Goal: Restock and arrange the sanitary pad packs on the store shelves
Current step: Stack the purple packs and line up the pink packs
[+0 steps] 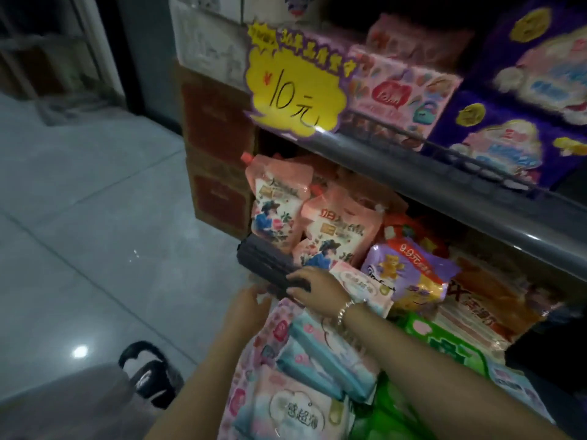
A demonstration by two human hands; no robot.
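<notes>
Head view takes in a grey tiled floor (pixel 89 217) filling the left half of the frame, bare and open up to the shelf end. A grey shelf edge (pixel 444 185) runs diagonally from centre to the right border. Above it, at upper right, stand purple packs (pixel 514 100) and a pink patterned pack (pixel 403 90); their print is too blurred to read. A yellow price sign (pixel 295 93) hangs at the shelf's left end, handwritten "10元". Brown cartons (pixel 219 147) are stacked beside the shelf end. Below the shelf, pink spouted pouches (pixel 276 204) stand upright, and to their right lies a purple-and-orange pack (pixel 409 271) marked "9.9元". Sanitary pad packs (pixel 305 360) in pink and pale blue lie heaped at lower centre, crowded edge to edge, with a green pack (pixel 444 344) to their right. A dark flat pack (pixel 273 265) sits at the lower shelf's left corner; the right hand (pixel 317 285), wearing a bracelet, rests on it with fingers curled over its near edge. The left hand (pixel 244 308) is just left of it, fingers relaxed, holding nothing I can make out.
</notes>
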